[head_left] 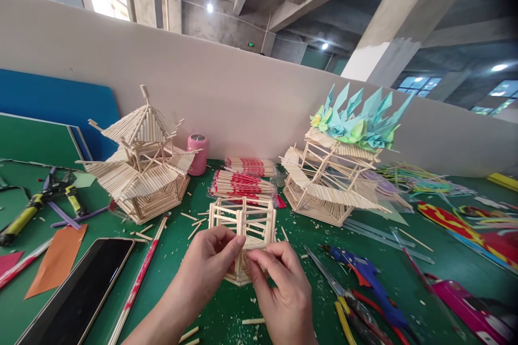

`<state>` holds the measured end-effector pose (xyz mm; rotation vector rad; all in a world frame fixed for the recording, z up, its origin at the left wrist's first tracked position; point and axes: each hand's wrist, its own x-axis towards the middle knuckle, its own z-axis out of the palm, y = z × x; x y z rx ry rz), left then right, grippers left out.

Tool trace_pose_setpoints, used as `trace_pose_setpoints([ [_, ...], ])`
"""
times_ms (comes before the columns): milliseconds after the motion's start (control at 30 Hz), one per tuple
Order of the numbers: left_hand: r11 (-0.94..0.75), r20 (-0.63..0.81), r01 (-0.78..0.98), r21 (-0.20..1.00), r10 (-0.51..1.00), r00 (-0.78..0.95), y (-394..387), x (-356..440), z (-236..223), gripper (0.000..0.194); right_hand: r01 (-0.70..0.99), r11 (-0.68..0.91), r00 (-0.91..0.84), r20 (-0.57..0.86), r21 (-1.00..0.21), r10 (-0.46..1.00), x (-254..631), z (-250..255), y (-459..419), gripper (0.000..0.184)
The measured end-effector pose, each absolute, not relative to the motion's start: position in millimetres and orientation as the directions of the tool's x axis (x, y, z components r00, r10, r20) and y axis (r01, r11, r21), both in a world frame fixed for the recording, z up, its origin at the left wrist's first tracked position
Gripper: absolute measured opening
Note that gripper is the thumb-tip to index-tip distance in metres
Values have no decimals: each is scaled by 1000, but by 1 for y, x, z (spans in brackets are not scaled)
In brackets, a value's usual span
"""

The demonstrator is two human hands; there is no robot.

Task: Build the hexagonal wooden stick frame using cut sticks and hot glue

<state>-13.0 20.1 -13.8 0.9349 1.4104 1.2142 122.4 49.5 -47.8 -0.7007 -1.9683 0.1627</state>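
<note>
A small many-sided frame of pale wooden sticks (256, 210) stands upright on the green table in front of me. My left hand (216, 259) is closed at its near left side, thumb and forefinger pinching by a front post. Close beside it, my right hand (281, 280) pinches at the same post from the right. Its fingertips nearly meet the left thumb, and whatever small piece lies between them is hidden. Behind the frame lie red-and-clear packs of sticks (243, 186). Loose short sticks (253, 322) and crumbs are scattered around.
Left stands a two-roofed stick pavilion (140, 172); right, another stick model (332, 183) topped with blue paper. A phone (76, 291) and a pink can-shaped object (197, 155) are on the left. Pliers (343, 296) and a blue glue gun (368, 280) lie right of my hand.
</note>
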Motion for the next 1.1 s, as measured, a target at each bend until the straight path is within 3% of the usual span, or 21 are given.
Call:
trace_pose_setpoints([
  [1100,187,-192,-45,981,962,-194,17,-12,-14,46,389,833,-347,775,-394,529,127,-43,49,12],
])
